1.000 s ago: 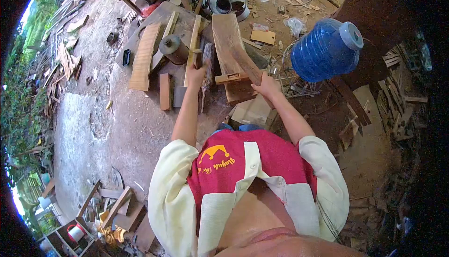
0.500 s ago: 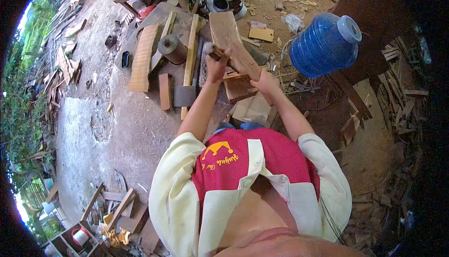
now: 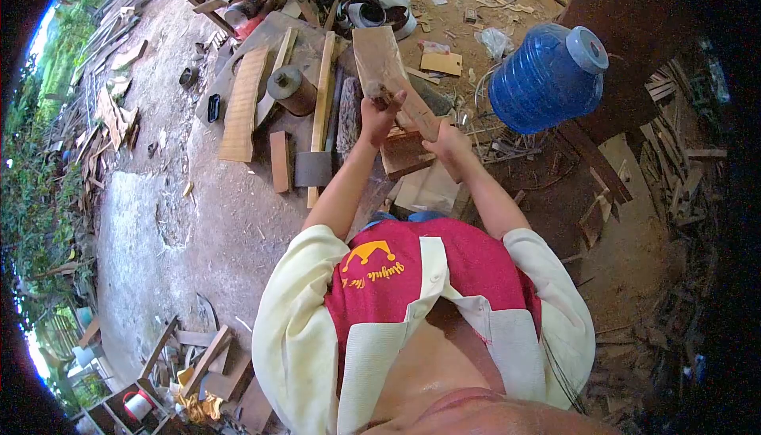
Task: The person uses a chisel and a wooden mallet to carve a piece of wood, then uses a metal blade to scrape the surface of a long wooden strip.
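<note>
Item, wooden board (image 3: 386, 70): I am holding it up at a tilt in front of my chest, above the cluttered ground, its far end pointing away from me. Surroundings: a blue water jug (image 3: 547, 78) is lying near to the right; a long batten (image 3: 321, 102), a grey cylinder (image 3: 292, 90) and a ribbed plank (image 3: 242, 102) are crowding the left; open bare dirt ground (image 3: 190, 213) is lying further left. Left hand (image 3: 379, 118): grip is clamping the board's left edge. Right hand (image 3: 445, 142): grip is closing around the board's near end. Writing: yellow lettering under a crown on my red shirt (image 3: 396, 269), unreadable.
</note>
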A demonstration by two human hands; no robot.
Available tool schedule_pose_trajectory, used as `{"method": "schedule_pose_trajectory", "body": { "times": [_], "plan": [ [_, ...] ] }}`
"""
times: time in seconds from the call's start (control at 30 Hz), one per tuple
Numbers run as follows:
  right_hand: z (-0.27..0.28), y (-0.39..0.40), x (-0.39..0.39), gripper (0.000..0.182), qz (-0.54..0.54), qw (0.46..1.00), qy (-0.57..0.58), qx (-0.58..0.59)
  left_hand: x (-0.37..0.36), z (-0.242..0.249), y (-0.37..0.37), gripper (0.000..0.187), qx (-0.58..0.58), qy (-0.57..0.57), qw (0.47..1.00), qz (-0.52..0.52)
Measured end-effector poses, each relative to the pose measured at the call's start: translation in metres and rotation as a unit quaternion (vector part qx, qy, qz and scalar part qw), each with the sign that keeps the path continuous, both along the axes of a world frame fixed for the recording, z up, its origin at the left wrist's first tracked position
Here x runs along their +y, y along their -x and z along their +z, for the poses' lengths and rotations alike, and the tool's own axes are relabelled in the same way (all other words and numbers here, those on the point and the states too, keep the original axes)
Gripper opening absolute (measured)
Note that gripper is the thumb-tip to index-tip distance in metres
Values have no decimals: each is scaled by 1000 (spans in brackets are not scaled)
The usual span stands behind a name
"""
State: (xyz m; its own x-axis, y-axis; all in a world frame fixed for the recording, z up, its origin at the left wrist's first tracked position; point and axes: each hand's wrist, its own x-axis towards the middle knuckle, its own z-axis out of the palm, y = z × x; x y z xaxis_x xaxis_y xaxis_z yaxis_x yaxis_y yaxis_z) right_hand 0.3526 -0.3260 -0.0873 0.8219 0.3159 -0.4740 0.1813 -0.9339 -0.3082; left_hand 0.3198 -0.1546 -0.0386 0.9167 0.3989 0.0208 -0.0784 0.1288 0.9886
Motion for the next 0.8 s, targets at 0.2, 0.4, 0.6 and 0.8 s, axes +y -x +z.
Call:
{"method": "schedule_pose_trajectory", "body": {
  "times": [0.2,0.4,0.6,0.8],
  "plan": [
    [4,2,0,62,-7,1000,-15,-15,-2,-2,-1,19,36,-96,995,-10],
    [-2,1,-2,61,-25,999,-37,-17,-4,-13,-7,11,-9,-42,999,-1],
    [8,-30,-19,51,-36,969,-231,85,-1,-47,-23,21,-87,-69,994,8],
    [177,-38,1,50,-35,878,-450,-160,-2,-49,-23,17,-15,-154,988,-6]
  ]
}}
